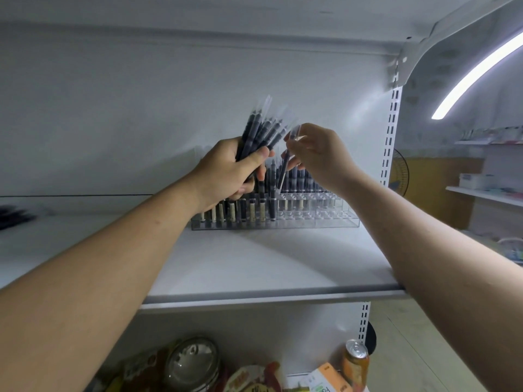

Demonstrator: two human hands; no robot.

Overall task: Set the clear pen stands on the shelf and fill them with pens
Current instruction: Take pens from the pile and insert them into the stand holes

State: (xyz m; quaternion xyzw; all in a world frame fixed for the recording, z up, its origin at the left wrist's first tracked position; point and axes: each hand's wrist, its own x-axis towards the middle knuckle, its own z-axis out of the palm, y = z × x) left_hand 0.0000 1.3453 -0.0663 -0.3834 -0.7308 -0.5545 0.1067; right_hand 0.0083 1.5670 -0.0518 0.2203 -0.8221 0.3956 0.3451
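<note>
1. Dark heap [14, 215]: at the nine o'clock edge of the view, lying on the shelf [254, 264]. It is blurred and may be more pens, but I cannot tell.
2. Left hand [229, 171]: clenched round a bundle of pens [260, 128]. The bundle fans out of the fist toward one o'clock, above the left end of the stand.
3. Single pen [285, 162]: slanted, with its lower end toward seven o'clock. It hangs over the middle of the stand and is not yet in a socket.
4. Right hand [319, 157]: at three o'clock of the bundle, with fingertips pinching the upper part of the single pen.
5. Clear pen stand [325, 219]: set on the shelf near the back wall (whether one long unit or two joined, I cannot tell).
   - Standing pens [254, 207] fill its left part and back rows.
   - The front sockets toward its four o'clock corner show empty.
6. Step in hand: judged to be filling, since a stand is already placed.
   - The next move calls for turning the single pen upright and lowering it squarely into a free socket.
   - The sockets are narrow and transparent, so aim matters.
   - The left fist must also keep its bundle from slipping.
7. Can [356, 360]: on the level below, at five o'clock, among other goods.
</note>
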